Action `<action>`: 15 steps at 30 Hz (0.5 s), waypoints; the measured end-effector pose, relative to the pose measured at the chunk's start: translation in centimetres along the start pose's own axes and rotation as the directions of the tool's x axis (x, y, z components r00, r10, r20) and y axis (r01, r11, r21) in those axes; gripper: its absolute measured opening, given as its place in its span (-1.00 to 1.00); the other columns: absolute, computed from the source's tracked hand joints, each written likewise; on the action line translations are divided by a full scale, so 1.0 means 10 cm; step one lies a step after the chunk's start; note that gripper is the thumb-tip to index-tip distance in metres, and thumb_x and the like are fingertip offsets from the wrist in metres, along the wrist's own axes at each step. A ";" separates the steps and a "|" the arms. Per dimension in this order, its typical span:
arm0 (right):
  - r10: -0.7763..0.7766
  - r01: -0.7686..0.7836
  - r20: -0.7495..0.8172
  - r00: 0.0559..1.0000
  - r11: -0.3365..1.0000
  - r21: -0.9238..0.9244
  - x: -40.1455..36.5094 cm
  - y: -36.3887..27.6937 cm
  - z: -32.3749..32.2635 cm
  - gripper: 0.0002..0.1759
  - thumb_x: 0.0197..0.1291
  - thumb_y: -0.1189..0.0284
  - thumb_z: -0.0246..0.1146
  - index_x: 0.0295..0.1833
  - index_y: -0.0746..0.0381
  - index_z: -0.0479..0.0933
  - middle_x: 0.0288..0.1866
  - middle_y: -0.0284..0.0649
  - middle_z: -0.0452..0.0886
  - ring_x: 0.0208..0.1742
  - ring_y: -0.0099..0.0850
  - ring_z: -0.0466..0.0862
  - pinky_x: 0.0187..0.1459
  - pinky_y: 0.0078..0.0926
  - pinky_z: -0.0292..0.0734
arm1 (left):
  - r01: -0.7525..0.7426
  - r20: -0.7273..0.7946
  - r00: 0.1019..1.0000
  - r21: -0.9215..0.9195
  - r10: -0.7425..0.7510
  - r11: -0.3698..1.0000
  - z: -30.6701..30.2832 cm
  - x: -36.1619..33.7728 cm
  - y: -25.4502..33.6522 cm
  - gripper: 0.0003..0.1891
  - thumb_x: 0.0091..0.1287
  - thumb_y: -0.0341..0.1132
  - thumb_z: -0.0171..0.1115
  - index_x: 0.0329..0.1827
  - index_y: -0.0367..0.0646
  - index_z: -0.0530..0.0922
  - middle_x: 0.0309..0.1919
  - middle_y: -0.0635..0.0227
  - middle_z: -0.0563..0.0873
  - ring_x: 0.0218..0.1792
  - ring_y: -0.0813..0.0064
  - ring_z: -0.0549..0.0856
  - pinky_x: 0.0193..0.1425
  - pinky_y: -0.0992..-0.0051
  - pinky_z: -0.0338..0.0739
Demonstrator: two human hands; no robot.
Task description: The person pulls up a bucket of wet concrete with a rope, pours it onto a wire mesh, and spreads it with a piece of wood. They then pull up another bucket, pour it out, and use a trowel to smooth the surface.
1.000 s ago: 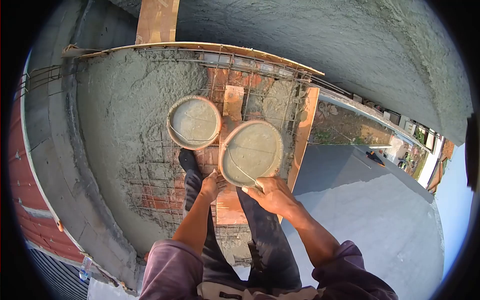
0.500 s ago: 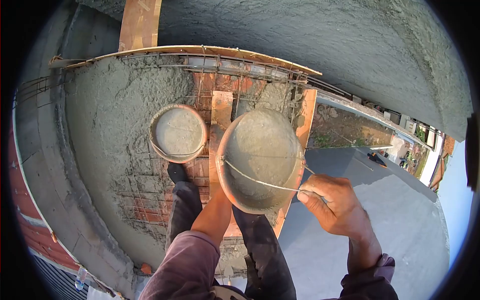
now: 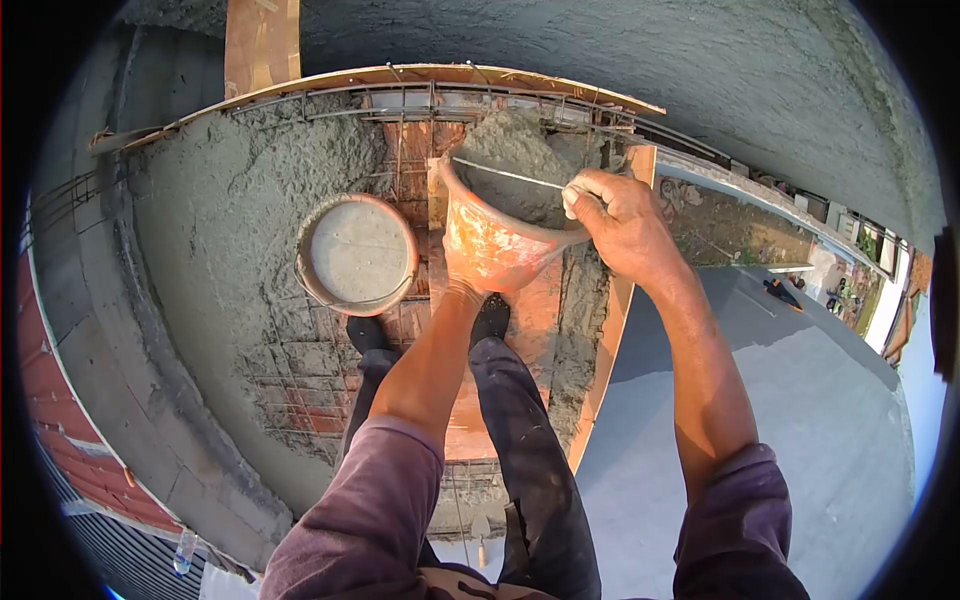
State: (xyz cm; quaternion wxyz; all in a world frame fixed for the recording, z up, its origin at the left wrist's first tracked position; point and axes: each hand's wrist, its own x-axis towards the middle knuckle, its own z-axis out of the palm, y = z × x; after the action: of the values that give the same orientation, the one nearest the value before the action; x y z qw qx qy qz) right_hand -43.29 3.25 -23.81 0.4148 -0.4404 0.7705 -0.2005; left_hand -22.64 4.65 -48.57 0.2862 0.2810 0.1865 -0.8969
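Note:
An orange bucket [image 3: 500,245] is tipped away from me, and wet concrete [image 3: 510,150] lies at its mouth over the steel bars. My right hand [image 3: 615,212] is closed on the bucket's thin handle [image 3: 510,176] at the right of the rim. Low on the bucket's left side, my left hand [image 3: 462,288] holds it near the base; its fingers are mostly hidden. A second bucket [image 3: 408,275], filled with grey mix, stands upright to the left, apart from both hands.
Spread concrete [image 3: 200,220] covers the left side. Reinforcing bars [image 3: 300,390] cross the floor around my feet. A board [image 3: 610,345] edges the right, beside a smooth grey surface [image 3: 650,450]. A plank [image 3: 262,45] stands at the back. A trowel [image 3: 481,530] lies near my legs.
The full bucket has moved away from me and tilted forward, its mix now at the mouth. Both arms have stretched forward with it. The second bucket remains standing.

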 end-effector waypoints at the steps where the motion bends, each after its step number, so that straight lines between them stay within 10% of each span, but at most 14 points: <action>1: 0.007 -0.007 -0.011 1.000 1.000 -0.012 0.04 0.01 0.01 -0.72 0.48 0.29 0.24 -0.12 0.31 0.65 -0.41 -0.07 0.64 -0.41 -0.31 0.60 -0.29 -0.16 0.48 | 0.002 -0.032 0.999 0.002 -0.002 1.000 0.00 0.01 0.02 -0.38 0.59 0.13 -0.14 0.54 -0.03 0.38 0.44 0.12 0.53 0.38 0.08 0.58 0.42 -0.06 0.55; 15: -0.046 -0.034 -0.299 0.953 0.966 -0.255 0.68 0.18 -0.03 -0.69 0.37 0.21 0.37 -0.19 0.28 0.64 -0.20 -0.14 0.61 -0.16 -0.17 0.62 -0.09 -0.15 0.52 | 0.093 -0.248 0.966 0.053 -0.077 0.994 0.70 0.03 0.25 -0.26 0.45 0.21 -0.07 0.55 -0.10 0.33 0.50 0.07 0.40 0.46 -0.09 0.46 0.54 -0.11 0.39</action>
State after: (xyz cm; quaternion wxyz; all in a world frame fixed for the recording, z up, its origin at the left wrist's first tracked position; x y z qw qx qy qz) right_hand -46.29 -1.51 -27.98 0.2306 -0.4570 0.8430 -0.1653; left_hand -24.05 -0.87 -43.82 0.2132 0.3905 0.2035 -0.8722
